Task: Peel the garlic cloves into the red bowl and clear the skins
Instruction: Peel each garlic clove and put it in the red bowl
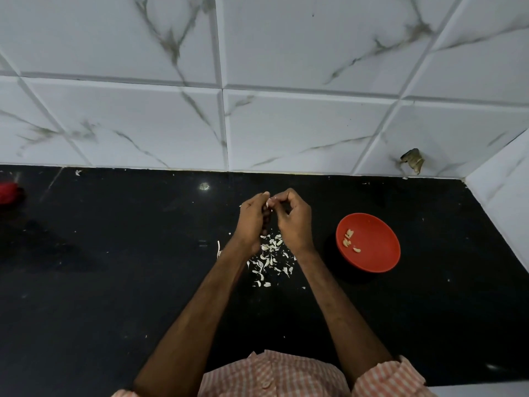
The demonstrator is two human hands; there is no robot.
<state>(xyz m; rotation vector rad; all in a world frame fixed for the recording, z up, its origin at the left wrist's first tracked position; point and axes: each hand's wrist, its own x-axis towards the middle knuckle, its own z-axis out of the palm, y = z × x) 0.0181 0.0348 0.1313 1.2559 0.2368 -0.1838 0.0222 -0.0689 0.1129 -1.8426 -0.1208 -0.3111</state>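
A clove (269, 201) is pinched between the fingertips of both hands above the middle of the counter (114, 282), toward its back edge. The left hand (252, 222) is curled round it from the left, and the right hand (294, 222) is closed on it from the right, thumb and forefinger bent in at its tip. Only a small pale sliver of the clove is shown, so its long axis cannot be told. The bowl (378, 247) is set on the counter to the right of the hands and a little nearer the front edge, apart from them. The right hand is the nearer one, so a drop would be expected to be made by a short move rightward and down from that side. The bowl is round, shallow and smooth, of matte red, probably plastic, and a few peeled cloves (349, 239), cream and curved, are gathered against its left wall. Skins (270, 259) are scattered directly under the wrists: thin, white, papery flakes, light enough to be stirred by a sweep. The counter is black, polished and reflective, and it is backed by a wall (286, 124) of glossy veined white tiles. A red object (10, 193) is cut off at the left edge and cannot be identified.
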